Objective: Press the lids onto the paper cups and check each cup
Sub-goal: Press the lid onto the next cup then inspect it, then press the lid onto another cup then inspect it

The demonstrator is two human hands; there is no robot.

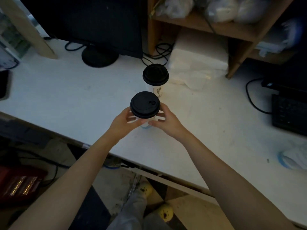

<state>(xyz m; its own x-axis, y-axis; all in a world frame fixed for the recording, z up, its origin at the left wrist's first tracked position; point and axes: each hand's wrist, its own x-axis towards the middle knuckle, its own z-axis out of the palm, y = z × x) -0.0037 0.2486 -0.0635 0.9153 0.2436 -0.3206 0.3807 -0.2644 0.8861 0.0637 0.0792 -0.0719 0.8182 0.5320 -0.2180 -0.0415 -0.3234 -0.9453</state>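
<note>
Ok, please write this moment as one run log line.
hands: left and right hold near cup | lid on | far cup: lidded, untouched

From the far lidded cup I see bare worktop open wide to its left. Just right of it a crumpled white bag blocks the way, a wooden shelf stands behind that, and behind-left is the monitor stand. Directly in front, the near cup stands close.
</note>
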